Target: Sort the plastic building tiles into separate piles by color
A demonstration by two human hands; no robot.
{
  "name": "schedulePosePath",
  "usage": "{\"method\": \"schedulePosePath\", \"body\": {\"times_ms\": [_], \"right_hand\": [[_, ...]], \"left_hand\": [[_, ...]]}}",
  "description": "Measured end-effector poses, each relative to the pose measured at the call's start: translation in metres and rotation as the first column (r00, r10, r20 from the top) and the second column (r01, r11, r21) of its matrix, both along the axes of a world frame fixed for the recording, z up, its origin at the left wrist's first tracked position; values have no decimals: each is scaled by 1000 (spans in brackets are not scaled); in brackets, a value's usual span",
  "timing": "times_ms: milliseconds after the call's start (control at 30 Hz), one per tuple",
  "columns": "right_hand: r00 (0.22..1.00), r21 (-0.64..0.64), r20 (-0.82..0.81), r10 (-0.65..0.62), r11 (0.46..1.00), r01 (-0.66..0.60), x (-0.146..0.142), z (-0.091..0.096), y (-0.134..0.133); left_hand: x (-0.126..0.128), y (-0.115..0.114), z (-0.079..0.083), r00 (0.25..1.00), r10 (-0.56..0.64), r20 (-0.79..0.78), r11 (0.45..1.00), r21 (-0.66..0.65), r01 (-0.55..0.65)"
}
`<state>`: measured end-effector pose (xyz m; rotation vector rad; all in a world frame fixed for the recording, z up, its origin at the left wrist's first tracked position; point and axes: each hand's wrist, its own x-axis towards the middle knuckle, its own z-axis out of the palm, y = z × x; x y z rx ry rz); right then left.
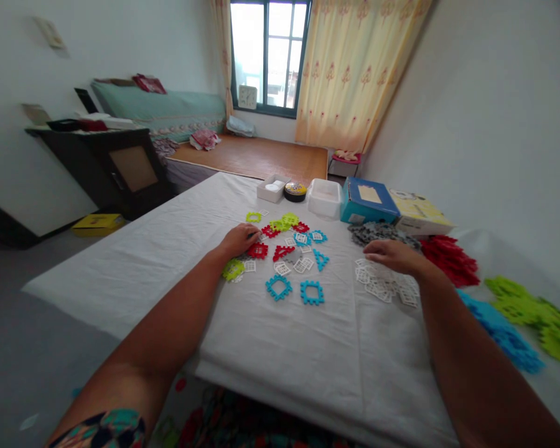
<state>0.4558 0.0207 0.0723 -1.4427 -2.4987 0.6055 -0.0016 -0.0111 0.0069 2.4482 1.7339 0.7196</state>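
Note:
My left hand (241, 240) rests at the left edge of a loose group of plastic pieces, its fingers curled beside a red square piece (258, 251). What its fingertips hold, if anything, is hidden. On the right, my right hand (389, 254) hovers with loosely extended fingers and nothing visible in them. Below it lies a pile of white lattice panels (385, 283); a grey pile of pieces (378, 233) is just behind. Between the hands are blue square frames (312, 292), a blue triangle (321, 260), a red triangle (282, 252) and lime-green pieces (287, 221).
Along the table's far side stand a white box (270, 188), a round black tin (295, 191), a clear plastic tub (325, 198) and a blue box (368, 200). Piles of red pieces (449, 260), blue pieces (501, 333) and green pieces (536, 314) lie right, around my forearm.

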Motion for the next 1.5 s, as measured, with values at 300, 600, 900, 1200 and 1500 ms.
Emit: {"method": "schedulePosePath", "body": {"times_ms": [300,600,900,1200,1500], "right_hand": [[952,380,73,296,875,-301,-126,-49,-49],[958,326,92,270,901,-285,-134,-59,-56],[954,357,-51,296,897,-260,-133,-60,-63],[906,408,76,417,816,-410,-142,-58,-61],[937,536,218,275,768,-350,-143,-54,-66]], "left_hand": [[2,-1,2,1000,17,-9,1000,-14,-17],[3,-1,3,1000,5,-23,1000,-30,-6],[3,-1,2,1000,-3,-31,1000,-14,3],[2,-1,2,999,17,-36,1000,-17,-18],[1,0,0,1000,17,-25,1000,-6,-17]]}}
